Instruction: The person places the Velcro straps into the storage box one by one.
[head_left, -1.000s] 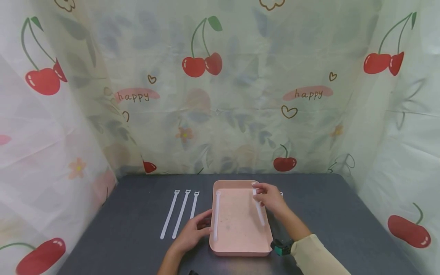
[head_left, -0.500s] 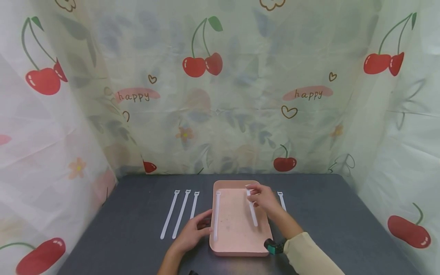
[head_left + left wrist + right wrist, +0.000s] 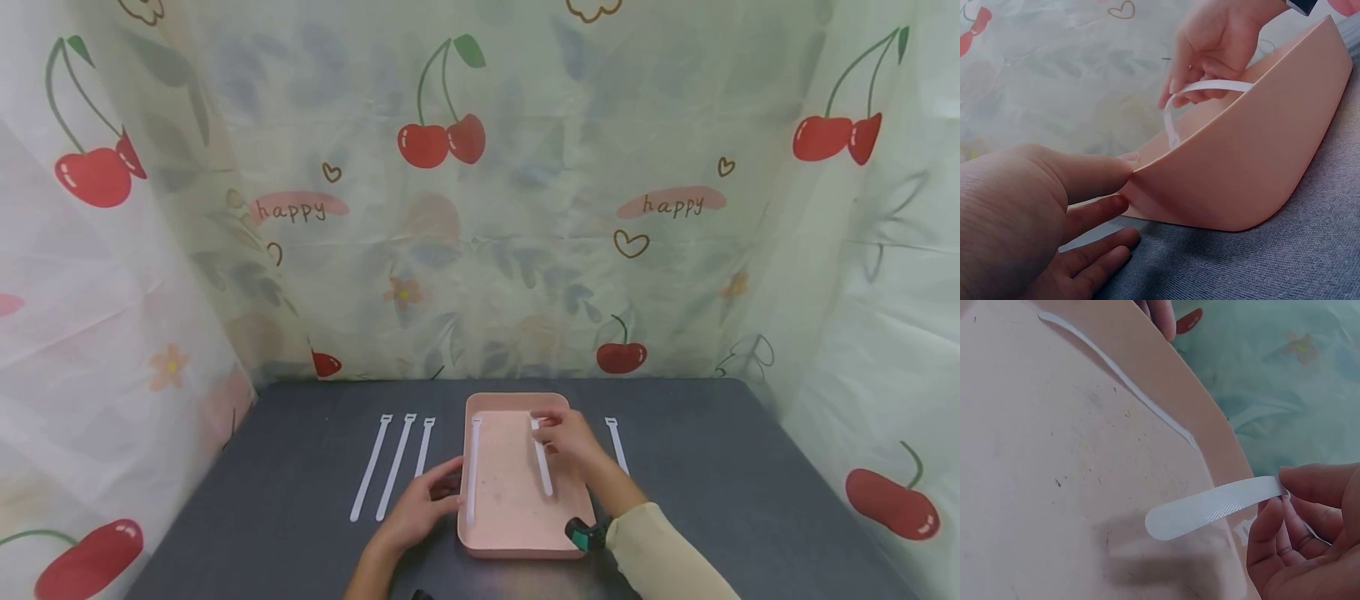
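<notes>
Pinching a white strap (image 3: 542, 467), right hand (image 3: 568, 436) fingers (image 3: 1269, 531) curl.

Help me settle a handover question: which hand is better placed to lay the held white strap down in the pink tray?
The right hand, likely. It already pinches the white strap over the pink tray, its free end just above the floor. The left hand rests at the tray's outer left wall, holding nothing.
</notes>
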`<action>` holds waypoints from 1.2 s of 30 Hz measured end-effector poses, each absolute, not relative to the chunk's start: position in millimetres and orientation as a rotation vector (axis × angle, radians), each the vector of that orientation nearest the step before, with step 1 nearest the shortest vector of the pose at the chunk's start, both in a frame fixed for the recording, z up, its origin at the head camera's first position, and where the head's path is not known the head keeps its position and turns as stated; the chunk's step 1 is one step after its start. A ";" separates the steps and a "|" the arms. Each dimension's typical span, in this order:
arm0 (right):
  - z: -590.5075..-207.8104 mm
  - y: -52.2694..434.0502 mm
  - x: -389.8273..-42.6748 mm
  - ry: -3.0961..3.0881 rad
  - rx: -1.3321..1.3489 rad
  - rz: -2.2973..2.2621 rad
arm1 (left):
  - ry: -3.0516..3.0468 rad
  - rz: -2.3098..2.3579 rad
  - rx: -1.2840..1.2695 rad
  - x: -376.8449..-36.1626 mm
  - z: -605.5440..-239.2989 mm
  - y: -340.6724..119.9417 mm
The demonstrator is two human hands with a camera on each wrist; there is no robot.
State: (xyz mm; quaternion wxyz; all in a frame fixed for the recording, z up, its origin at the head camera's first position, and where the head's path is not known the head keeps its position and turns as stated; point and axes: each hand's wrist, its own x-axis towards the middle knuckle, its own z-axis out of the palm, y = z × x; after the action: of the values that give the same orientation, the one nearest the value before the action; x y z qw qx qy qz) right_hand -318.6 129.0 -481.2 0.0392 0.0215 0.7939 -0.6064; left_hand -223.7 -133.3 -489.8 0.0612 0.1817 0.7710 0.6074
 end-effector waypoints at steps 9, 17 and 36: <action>-487.9 121.2 -323.3 2.297 0.051 -1.957 | 2.380 1.822 0.551 -239.0 -520.7 -136.1; -496.0 116.0 -328.7 2.099 0.117 -2.050 | 2.361 1.812 0.547 -242.3 -523.3 -135.4; -512.8 111.8 -331.6 2.220 0.179 -1.916 | 2.364 1.814 0.553 -241.5 -524.1 -136.1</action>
State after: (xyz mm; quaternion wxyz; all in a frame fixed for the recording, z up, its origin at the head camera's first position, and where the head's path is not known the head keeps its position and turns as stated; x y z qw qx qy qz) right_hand -331.6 111.8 -512.8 0.1016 0.0606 0.7517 -0.6488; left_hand -241.5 -136.1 -524.1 0.0552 0.1823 0.7789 0.5976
